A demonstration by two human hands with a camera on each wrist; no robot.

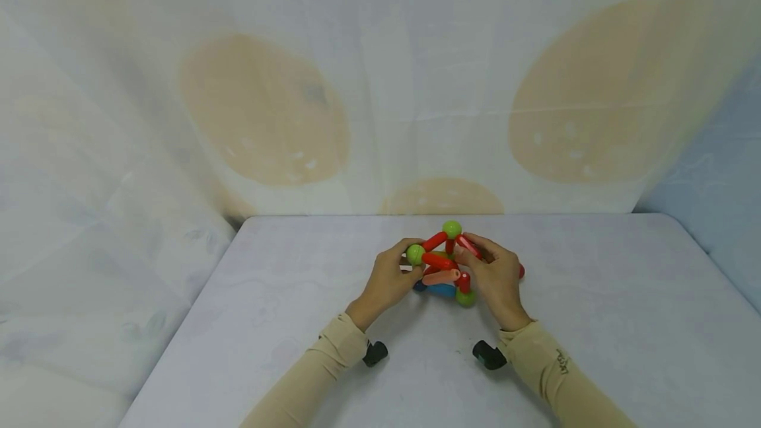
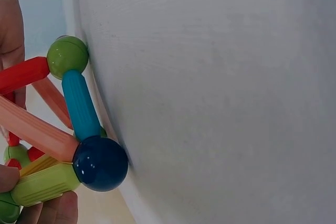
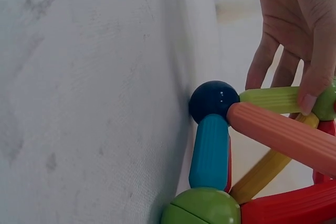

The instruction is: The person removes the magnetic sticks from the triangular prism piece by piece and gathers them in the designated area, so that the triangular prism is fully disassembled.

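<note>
**At the bench's near middle: two hands steadying a rod-and-ball frame**

On the white bench (image 1: 594, 296), near its middle, stands a toy frame (image 1: 442, 266) of coloured rods joined by balls. The left hand (image 1: 389, 279) grasps the frame's left side, fingers curled round it beside a green ball (image 1: 415, 254). The right hand (image 1: 496, 276) grasps the frame's right side, fingertips pinching a pink rod (image 1: 470, 246) that slopes down from the top green ball (image 1: 452, 228).

The wrist views show the frame's base resting on the bench: a blue rod (image 2: 80, 103) runs between a dark blue ball (image 2: 100, 163) and a green ball (image 2: 67, 56), both touching the surface. A salmon rod (image 3: 281, 137) and a yellow-green rod (image 3: 270, 99) meet at the dark blue ball (image 3: 213, 100); a fingertip of the left hand (image 3: 310, 103) presses on the yellow-green rod.

The step in hand appears to be seating the pink rod at the top of the frame. To do it well, the left hand should probably keep the base balls pressed to the bench so the frame does not slide or twist, while the right hand brings the rod's end squarely to its ball. A sideways pull could likely pop a neighbouring joint. Beige sleeves (image 1: 333, 355) cover both forearms; a patterned cloth (image 1: 380, 84) hangs behind the frame.
</note>
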